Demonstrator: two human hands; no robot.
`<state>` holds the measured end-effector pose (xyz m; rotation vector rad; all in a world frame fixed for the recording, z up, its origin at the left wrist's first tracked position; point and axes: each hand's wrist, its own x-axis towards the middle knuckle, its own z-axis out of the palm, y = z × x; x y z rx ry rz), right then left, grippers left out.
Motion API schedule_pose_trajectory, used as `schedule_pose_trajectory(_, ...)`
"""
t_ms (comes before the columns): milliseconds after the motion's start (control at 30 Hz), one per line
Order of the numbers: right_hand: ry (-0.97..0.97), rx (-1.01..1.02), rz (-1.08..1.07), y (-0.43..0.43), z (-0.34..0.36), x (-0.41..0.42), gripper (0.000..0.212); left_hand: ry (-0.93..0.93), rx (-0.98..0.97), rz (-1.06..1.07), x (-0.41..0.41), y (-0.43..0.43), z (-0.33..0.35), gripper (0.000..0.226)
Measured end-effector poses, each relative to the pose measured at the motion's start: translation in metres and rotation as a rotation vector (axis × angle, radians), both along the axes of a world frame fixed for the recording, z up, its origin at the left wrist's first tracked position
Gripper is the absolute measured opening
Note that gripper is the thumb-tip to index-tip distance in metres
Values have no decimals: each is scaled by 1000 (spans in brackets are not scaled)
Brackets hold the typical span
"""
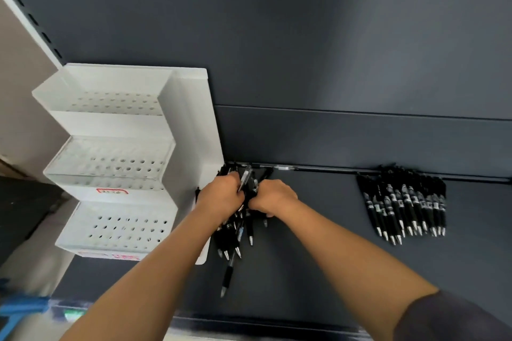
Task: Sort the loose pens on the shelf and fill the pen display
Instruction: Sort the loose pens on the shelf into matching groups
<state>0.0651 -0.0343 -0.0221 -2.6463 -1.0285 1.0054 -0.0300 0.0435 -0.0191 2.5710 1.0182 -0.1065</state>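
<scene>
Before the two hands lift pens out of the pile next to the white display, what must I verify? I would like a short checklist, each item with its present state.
1. Left hand grips pens in the pen pile: ok.
2. Right hand grips pens there too: ok.
3. Pens in the pile lie parallel: not ok, they cross each other.
4. Holes of the display are free: ok, all three tiers show empty holes.
5. Sorted row lies apart from the pile: ok.
6. All pens in the pile are one kind: cannot tell.
</scene>
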Motion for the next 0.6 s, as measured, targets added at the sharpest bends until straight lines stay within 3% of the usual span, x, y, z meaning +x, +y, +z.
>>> schedule_pose_trajectory(267, 82, 5, -38, -44, 24, 39, 23, -6, -20, -94, 34, -22, 2, 20)
schedule_pose_trajectory(600, -49, 238, -221, -157, 36, 95, 28, -103, -32, -169, 95, -120, 25, 15)
